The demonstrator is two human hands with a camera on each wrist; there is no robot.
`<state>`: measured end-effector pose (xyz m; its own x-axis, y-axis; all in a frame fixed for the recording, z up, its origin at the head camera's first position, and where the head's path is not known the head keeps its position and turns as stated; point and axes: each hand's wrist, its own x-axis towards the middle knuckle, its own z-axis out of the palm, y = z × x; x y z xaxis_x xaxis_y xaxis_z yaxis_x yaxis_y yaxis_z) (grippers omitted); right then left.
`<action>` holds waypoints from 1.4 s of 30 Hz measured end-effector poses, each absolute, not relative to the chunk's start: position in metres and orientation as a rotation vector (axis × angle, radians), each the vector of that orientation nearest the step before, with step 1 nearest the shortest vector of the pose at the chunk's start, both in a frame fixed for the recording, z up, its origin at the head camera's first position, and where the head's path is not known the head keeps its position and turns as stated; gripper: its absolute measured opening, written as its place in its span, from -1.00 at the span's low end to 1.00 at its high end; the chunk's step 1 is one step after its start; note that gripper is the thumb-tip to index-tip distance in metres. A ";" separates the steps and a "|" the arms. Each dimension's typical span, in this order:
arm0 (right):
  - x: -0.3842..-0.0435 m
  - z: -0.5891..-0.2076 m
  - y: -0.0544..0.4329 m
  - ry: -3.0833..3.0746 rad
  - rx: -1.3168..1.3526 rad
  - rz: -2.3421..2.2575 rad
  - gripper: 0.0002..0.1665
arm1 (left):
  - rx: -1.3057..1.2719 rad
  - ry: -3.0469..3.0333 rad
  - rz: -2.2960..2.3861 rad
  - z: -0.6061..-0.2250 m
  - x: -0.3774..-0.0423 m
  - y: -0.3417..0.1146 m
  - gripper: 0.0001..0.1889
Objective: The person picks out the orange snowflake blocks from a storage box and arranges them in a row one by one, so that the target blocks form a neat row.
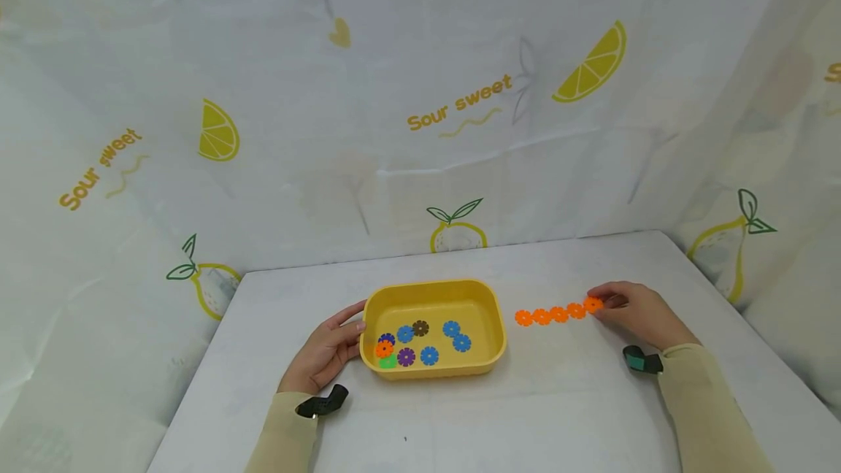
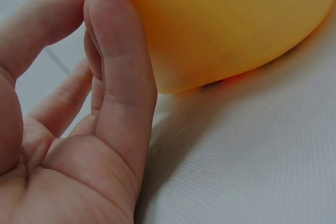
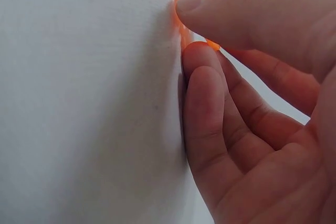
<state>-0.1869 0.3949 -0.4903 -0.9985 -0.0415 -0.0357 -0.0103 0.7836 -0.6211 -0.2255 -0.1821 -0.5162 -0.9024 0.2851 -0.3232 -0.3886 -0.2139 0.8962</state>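
A yellow plastic tray [image 1: 434, 371] lies on the table, with several snowflake-shaped discs inside, among them a purple disc [image 1: 406, 357] and a brown disc [image 1: 420, 328]. My left hand [image 1: 326, 350] grips the tray's left rim; up close in the left wrist view the fingers meet the tray wall [image 2: 226, 30]. To the right of the tray, several orange snowflake discs [image 1: 559, 314] run in a joined-looking row. At the row's right end my right hand [image 1: 640, 312] pinches the last orange disc [image 1: 593, 304] between thumb and fingers, which partly hide it in the right wrist view.
The white table [image 1: 460, 429] ends at a hanging white cloth [image 1: 296, 188] printed with lemons, behind and at both sides. Each wrist wears a dark band, the left band [image 1: 322, 401] and the right band [image 1: 642, 361].
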 end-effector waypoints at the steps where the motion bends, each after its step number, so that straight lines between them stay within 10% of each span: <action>1: -0.187 -0.490 0.395 2.924 -0.046 -1.015 -0.58 | -0.117 1.636 2.154 -0.516 -0.225 -0.182 -0.34; 25: -0.186 -0.463 0.387 2.940 -0.135 -1.011 -0.49 | -0.128 1.637 2.163 -0.519 -0.225 -0.185 -0.36; 42: -0.246 -0.417 0.165 2.584 -0.785 -1.003 -0.64 | -0.050 1.667 2.144 -0.518 -0.228 -0.186 -0.37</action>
